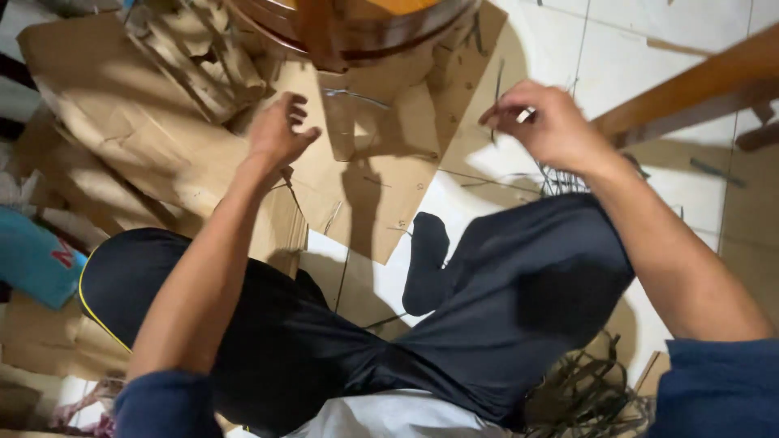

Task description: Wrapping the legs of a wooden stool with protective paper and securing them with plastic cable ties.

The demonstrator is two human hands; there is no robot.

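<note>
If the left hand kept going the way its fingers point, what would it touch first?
Probably the flat cardboard sheet just beyond the left hand, before the round wooden piece farther on; depth is hard to judge.

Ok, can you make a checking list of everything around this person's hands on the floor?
Surface: white tiled floor, partly covered by flat cardboard sheets.
Job's things: thin dark strip hanging from the right hand; left hand open above the cardboard.
Clutter: torn cardboard scraps; pile of dark strips; blue item.
Grips: right pinching the strip, left empty.
Cables: nothing seen.
Surroundings: round wooden furniture, wooden bar.
</note>
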